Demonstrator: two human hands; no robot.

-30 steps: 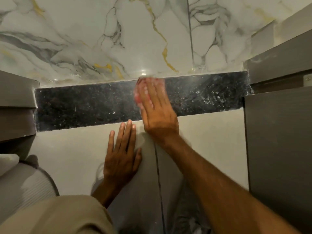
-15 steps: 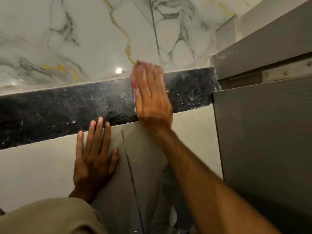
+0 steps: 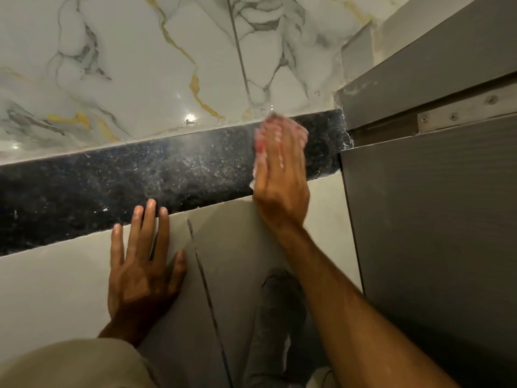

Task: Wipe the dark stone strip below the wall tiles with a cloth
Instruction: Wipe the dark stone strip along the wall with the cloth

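Note:
A dark speckled stone strip [image 3: 134, 180] runs across the wall under white marble-look tiles [image 3: 134, 65] with grey and gold veins. My right hand [image 3: 281, 177] lies flat on the strip near its right end, pressing a pinkish-white cloth [image 3: 258, 144] against the stone. Only the cloth's edges show around the fingers, and the hand is motion-blurred. My left hand [image 3: 142, 264] rests flat with spread fingers on the pale tile below the strip, its fingertips touching the strip's lower edge. It holds nothing.
A grey door or panel [image 3: 428, 233] with a metal hinge plate [image 3: 464, 113] bounds the strip on the right. Pale tiles [image 3: 56, 289] with a dark vertical joint [image 3: 207, 287] lie below. A beige sleeve [image 3: 70, 365] fills the lower left.
My right hand with the cloth has slid rightward along the strip toward the grey panel. The view has shifted right. My left hand stays pressed on the lower tile.

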